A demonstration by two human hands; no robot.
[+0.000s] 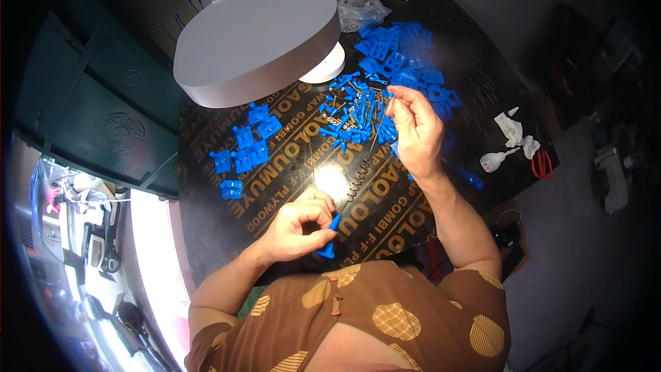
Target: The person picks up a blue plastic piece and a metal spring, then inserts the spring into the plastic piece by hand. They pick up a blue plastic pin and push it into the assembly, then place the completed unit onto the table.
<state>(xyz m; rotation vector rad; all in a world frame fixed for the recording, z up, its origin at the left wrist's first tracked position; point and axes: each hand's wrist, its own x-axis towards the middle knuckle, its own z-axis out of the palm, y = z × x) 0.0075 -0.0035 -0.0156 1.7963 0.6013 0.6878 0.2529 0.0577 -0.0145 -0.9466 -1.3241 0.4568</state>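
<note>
Near the body, the left hand (297, 226) pinches a small blue plastic piece (332, 233) over the dark surface (385, 213). Farther out, the right hand (415, 127) pinches a thin metal rod (379, 129) above loose blue parts (354, 111); glare from the lamp (258, 38) could cause misalignment or a dropped rod.

The scene is lit from a round lamp (258, 38) overhead, and a bright glare spot is thrown onto the dark glossy desk (413, 213). The surroundings are left dim. Edges are bent and darkened by fisheye distortion, and the lower left is overexposed.
</note>
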